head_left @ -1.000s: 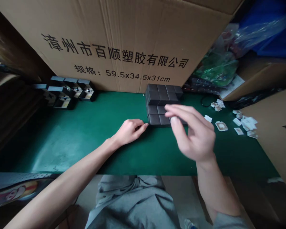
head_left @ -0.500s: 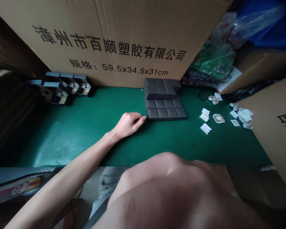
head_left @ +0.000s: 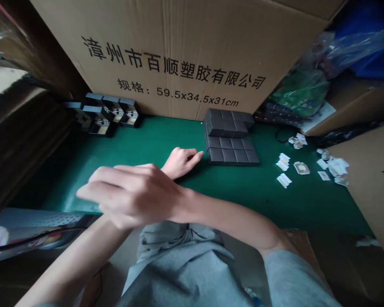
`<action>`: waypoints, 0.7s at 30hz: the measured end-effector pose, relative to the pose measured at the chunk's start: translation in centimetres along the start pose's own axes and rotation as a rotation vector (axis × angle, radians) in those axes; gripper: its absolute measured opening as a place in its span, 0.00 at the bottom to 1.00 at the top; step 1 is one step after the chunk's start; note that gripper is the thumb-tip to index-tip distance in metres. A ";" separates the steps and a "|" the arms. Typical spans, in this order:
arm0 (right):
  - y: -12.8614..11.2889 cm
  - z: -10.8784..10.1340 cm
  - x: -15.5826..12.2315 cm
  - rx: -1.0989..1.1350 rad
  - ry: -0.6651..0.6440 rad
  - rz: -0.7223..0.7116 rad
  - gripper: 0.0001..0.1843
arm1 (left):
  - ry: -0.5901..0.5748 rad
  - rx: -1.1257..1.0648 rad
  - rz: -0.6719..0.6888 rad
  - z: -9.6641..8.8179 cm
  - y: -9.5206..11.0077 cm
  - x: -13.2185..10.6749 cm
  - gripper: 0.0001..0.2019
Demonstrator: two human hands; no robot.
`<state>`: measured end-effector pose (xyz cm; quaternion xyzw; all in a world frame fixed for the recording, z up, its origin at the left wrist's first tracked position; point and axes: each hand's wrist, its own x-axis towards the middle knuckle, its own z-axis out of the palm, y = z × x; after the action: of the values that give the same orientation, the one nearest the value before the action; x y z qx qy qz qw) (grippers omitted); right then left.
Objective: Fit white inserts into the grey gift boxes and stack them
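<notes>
My left hand (head_left: 183, 163) rests on the green tabletop, fingers curled in and nothing visible in them. Its fingertips lie just left of a block of dark grey small boxes (head_left: 233, 150), with a small gap between. In front of the camera, my right hand (head_left: 132, 192) crosses above my left forearm, loosely closed and pointing left. Its fingertips are bent and partly hidden, and no object shows in it. Whether it touches the forearm I cannot tell. Several open black boxes (head_left: 100, 123) with pale insides stand at the back left.
A large printed cardboard carton (head_left: 179, 42) stands along the back of the green tabletop (head_left: 243, 192). Small white paper pieces (head_left: 284, 162) and a crumpled white heap (head_left: 337, 166) lie at the right. Clear plastic bags (head_left: 304, 91) are behind them. Stacked cardboard (head_left: 28, 128) is at the left.
My right arm has swung from close under the camera out to the left, over my left forearm. The view has shifted slightly left. My left hand stays beside the grey boxes.
</notes>
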<state>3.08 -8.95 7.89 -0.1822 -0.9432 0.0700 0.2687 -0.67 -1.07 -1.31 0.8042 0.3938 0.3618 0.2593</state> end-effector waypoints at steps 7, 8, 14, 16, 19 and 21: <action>5.1 7.5 4.2 -0.045 -0.221 0.268 0.19 | 0.051 0.001 -0.020 0.3 -0.6 0.1 0.34; 5.7 8.0 4.7 -0.036 -0.224 0.283 0.20 | 0.058 -0.002 -0.023 0.3 -0.7 0.2 0.34; 7.5 9.4 8.0 0.005 -0.214 0.367 0.24 | 0.145 -0.096 -0.184 -0.4 -1.5 0.6 0.34; 7.8 10.0 8.9 -0.046 -0.201 0.364 0.25 | 0.166 -0.143 -0.253 -0.7 -2.1 0.7 0.34; 8.1 10.9 9.6 -0.081 -0.226 0.345 0.26 | 0.183 -0.192 -0.306 -0.9 -2.7 0.8 0.33; 8.0 11.1 9.8 -0.066 -0.236 0.323 0.25 | 0.191 -0.252 -0.345 -1.0 -2.9 0.8 0.33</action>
<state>-8.10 1.76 1.38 -0.3305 -0.9284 0.1021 0.1357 -2.42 1.30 -2.48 0.6483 0.5001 0.4329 0.3771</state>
